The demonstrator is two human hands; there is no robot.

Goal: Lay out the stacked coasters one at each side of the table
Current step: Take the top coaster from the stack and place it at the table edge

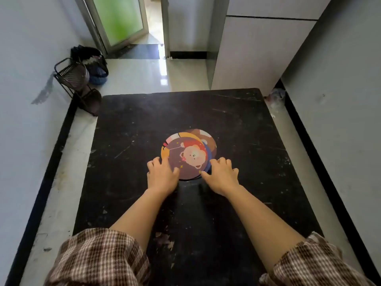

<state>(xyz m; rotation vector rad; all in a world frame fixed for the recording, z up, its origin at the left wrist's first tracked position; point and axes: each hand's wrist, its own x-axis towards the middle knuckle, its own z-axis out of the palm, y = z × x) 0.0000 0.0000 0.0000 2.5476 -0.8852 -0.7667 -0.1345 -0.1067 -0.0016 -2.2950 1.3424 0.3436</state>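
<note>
Head view: hands [162, 176] flanking stacked coasters [186, 155].

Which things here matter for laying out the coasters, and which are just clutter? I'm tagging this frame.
Belongs to the job:
stacked coasters
black table
left hand
right hand

Just lying about:
wire rack
dark bag
plastic scraps

Pale grey walls [26, 58] close in on both sides. A glossy cream tiled floor [148, 77] runs to a frosted green glass door [117, 19], daylight streaking across it. A black wire rack [76, 83] stands far left; white cabinets [253, 50] far right.
</note>
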